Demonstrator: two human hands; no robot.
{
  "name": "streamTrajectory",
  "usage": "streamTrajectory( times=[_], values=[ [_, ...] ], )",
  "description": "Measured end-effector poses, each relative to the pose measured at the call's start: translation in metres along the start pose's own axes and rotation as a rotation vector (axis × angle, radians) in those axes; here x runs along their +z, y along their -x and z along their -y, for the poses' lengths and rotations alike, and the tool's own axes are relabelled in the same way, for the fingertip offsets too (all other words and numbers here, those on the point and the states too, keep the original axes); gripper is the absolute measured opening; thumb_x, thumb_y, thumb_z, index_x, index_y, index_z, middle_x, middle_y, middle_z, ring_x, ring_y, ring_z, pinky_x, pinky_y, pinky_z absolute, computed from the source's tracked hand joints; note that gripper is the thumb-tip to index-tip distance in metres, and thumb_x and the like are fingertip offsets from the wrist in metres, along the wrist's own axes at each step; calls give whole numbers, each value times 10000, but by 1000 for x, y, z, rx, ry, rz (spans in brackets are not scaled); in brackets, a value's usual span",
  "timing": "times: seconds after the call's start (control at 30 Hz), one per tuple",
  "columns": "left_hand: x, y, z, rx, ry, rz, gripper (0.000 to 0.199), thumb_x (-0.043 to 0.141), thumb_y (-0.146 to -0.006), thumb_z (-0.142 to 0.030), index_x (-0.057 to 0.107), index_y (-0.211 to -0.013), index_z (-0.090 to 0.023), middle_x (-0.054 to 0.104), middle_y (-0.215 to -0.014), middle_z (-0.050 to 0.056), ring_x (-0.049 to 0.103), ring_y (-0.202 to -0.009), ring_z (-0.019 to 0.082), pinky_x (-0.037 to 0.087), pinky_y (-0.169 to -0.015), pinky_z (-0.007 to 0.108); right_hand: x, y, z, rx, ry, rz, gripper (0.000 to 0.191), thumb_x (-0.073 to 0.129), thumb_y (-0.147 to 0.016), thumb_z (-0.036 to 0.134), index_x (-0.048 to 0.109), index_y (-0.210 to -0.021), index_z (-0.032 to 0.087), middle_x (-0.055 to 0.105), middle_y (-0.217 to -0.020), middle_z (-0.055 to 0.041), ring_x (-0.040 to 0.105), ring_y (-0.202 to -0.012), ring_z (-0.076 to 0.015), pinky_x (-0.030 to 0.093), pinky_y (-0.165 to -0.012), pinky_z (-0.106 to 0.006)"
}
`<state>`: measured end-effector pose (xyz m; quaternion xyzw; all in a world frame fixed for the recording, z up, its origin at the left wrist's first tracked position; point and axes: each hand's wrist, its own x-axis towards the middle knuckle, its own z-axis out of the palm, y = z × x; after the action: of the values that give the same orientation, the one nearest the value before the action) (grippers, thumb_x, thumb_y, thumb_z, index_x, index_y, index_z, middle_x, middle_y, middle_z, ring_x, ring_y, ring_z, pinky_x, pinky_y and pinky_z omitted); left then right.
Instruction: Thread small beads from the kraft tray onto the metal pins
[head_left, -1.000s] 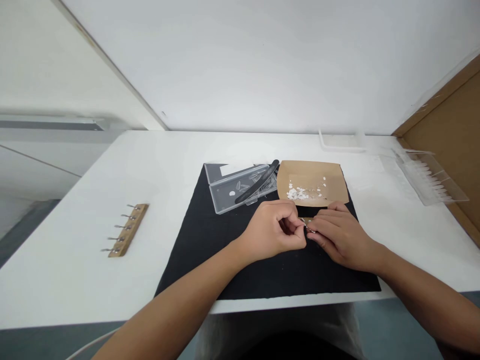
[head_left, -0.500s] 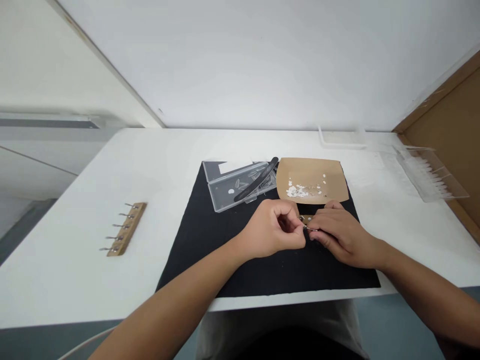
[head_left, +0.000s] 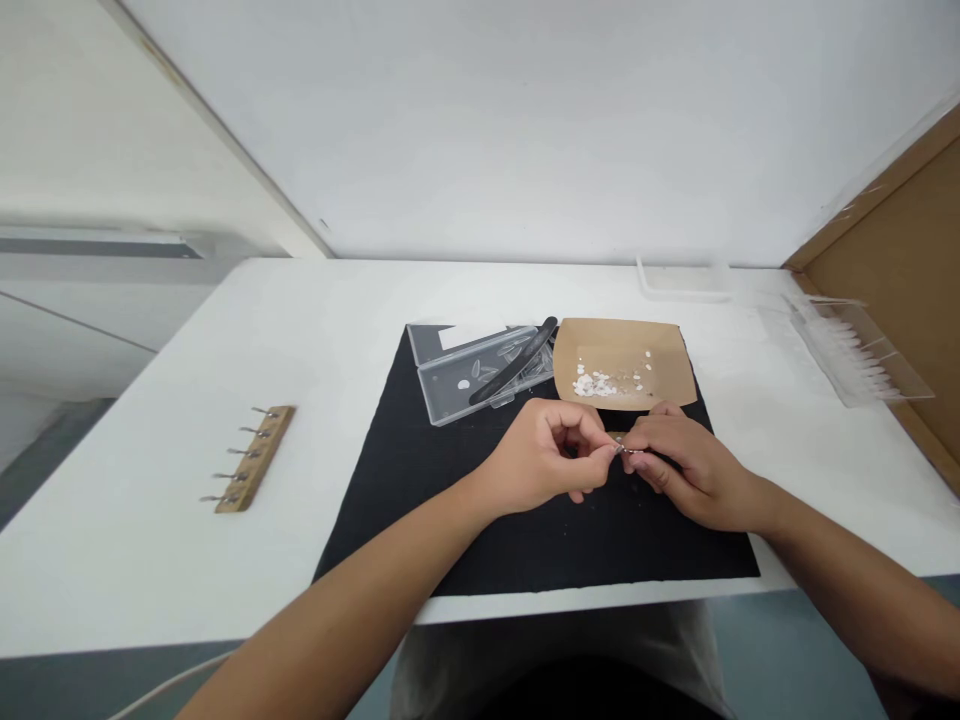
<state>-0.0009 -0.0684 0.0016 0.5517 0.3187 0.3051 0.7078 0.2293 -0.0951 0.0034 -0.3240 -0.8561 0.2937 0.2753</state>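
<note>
My left hand (head_left: 547,455) is closed in a pinch at the tip of a small shiny metal clip (head_left: 624,450), over a black mat (head_left: 525,550). From the other side my right hand (head_left: 679,465) is closed on the same clip, fingers curled and touching it. Just behind the fingertips a bit of a wooden strip (head_left: 616,436) shows; the hands hide most of it. Beyond them a brown paper tray (head_left: 667,340) holds many small white pieces (head_left: 596,384). Left of the tray lies an open clear plastic case (head_left: 450,400) with clear nail tips, and a dark curved nail file (head_left: 517,362) rests across it.
On the white table (head_left: 187,570) to the left lies a wooden strip with several metal clips (head_left: 259,460). A clear plastic tray (head_left: 686,290) stands at the back, and a clear holder with pale tips (head_left: 855,350) is at the right by a brown panel (head_left: 900,230).
My left fingertips and the clip have shifted slightly right and up, closer to my right fingers. My right hand has barely moved.
</note>
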Motion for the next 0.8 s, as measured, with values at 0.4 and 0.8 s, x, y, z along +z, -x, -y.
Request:
streamTrajectory(
  times=[0.4,0.8],
  values=[
    [0,1,3,11,-13,-24,220,843,-756,-267,712,-816,-101,676,-693,14,635,-487,88,548,-399,165,0,0,0,-2,15,-22,267,432,-1143,333,610,-982,216,658,-744,32,583,-700,-130,377,-801,-339],
    [-4,0,1,10,-9,29,277,873,-768,-324,721,-842,-105,671,-699,21,655,-530,102,575,-431,175,-1,0,0,-3,30,-1,256,438,-1139,336,610,-992,218,662,-754,34,584,-693,-127,391,-807,-337]
  ],
)
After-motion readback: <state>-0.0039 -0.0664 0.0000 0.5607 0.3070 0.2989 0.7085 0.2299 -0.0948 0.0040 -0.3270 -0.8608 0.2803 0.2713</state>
